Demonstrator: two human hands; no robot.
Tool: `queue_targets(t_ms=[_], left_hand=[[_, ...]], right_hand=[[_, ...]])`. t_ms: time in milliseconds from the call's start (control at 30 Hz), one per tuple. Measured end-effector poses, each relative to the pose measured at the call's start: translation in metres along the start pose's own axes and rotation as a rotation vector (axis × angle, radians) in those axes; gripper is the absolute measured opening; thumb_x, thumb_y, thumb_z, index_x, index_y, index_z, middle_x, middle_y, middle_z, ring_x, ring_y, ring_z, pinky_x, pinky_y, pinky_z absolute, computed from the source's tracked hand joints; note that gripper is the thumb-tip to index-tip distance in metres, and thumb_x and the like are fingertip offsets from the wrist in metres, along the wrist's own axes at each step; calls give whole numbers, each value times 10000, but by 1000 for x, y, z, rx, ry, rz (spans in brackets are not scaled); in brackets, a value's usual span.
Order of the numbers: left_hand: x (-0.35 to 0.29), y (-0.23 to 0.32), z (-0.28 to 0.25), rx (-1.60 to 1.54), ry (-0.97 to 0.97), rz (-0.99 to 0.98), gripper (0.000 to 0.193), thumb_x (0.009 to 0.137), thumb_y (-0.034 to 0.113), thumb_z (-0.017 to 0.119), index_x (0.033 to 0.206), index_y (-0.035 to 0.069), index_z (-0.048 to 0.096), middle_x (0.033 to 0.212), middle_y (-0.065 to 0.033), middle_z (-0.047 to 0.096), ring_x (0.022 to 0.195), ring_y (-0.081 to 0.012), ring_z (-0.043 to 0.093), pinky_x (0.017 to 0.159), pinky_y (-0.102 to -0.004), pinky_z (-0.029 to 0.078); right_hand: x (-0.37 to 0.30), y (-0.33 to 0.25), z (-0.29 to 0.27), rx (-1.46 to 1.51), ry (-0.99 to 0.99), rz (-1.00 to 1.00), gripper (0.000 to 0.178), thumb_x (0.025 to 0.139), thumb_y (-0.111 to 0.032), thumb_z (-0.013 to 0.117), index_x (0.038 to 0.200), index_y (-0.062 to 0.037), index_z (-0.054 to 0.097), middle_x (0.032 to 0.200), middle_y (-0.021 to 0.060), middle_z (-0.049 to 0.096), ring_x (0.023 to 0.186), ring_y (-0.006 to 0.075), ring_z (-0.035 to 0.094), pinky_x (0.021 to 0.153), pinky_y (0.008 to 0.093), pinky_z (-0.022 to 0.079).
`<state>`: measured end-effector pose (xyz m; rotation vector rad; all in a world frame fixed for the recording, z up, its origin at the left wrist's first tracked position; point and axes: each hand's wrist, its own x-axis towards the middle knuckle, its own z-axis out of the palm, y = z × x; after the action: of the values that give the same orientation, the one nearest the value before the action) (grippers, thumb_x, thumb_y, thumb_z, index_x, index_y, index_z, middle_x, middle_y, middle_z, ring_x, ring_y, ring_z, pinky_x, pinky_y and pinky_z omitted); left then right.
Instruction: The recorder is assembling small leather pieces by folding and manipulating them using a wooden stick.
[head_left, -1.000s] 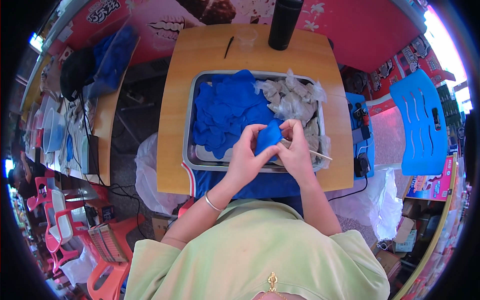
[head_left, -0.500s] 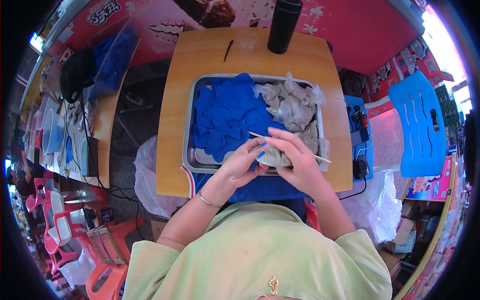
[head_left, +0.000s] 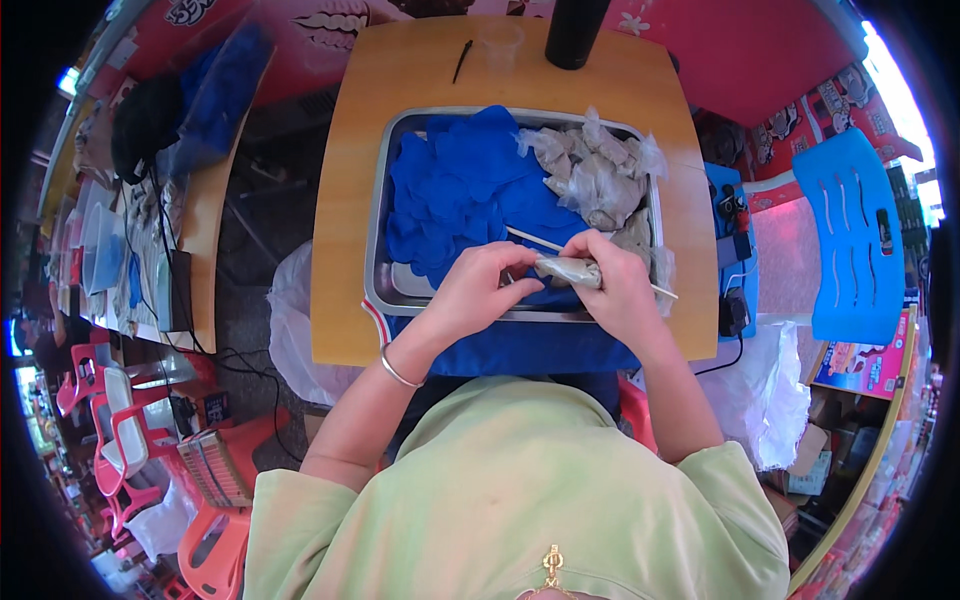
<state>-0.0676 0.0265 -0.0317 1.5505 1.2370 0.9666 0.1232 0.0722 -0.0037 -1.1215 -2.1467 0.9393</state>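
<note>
My right hand [head_left: 622, 285] is closed around a small greyish bundle wrapped in clear plastic [head_left: 574, 270], held over the near edge of a metal tray [head_left: 376, 255]. A thin pale stick [head_left: 533, 238] runs past the same hand, with its other end sticking out at the right. Curled fingers of my left hand [head_left: 478, 292] meet the bundle's left tip; their exact grip is partly hidden. Flat blue cut pieces with rounded edges [head_left: 450, 190] heap up in the tray's left and middle. More plastic-wrapped greyish bundles [head_left: 600, 185] lie piled at its right.
The tray rests on a wooden table [head_left: 345, 200]. At the far side stand a black bottle [head_left: 577, 35], a clear cup [head_left: 502, 42] and a thin black stick [head_left: 462, 62]. A blue chair [head_left: 850, 235] is to the right; a cluttered side table [head_left: 215, 260] is to the left.
The table and tray sit higher in the picture. The bundle has turned to show more of its length, and the blue bit by my left fingertips no longer shows.
</note>
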Motion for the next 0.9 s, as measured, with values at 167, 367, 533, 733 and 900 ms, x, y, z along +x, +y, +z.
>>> queue_targets(t_ms=[167,367,533,733,900], left_hand=[[-2,-3,4,92,72,-68,129,792,40,654,901,-4,601,695,-97,601,576,-153,526,553,-281,427],[-4,-12,5,-19,106,-108,87,833,38,627,893,0,577,681,-44,592,592,-87,520,549,-237,415],[-5,-5,4,20,85,-111,81,849,38,616,910,3,575,704,-23,600,619,-56,532,565,-218,430],[-3,-13,9,-151,96,-170,76,864,26,601,926,3,563,754,-33,633,722,-67,600,631,-208,466],[-2,-13,11,-150,118,-87,90,850,29,612,873,-9,533,657,-38,572,584,-65,474,526,-229,381]], right_hand=[[1,12,-4,-37,-180,-23,118,792,-25,623,897,1,576,793,107,635,730,196,623,665,279,468],[3,19,0,162,-252,125,157,807,-71,654,928,2,585,781,58,624,734,127,586,663,279,458],[5,18,0,-2,-179,37,204,774,-80,694,931,-4,589,797,93,626,731,167,600,653,283,456],[5,11,3,124,-50,-20,191,767,-95,702,896,-4,594,744,122,610,699,212,603,626,298,453],[8,22,-10,-137,-296,58,227,784,-96,695,960,-14,577,816,84,624,692,167,598,627,284,470]])
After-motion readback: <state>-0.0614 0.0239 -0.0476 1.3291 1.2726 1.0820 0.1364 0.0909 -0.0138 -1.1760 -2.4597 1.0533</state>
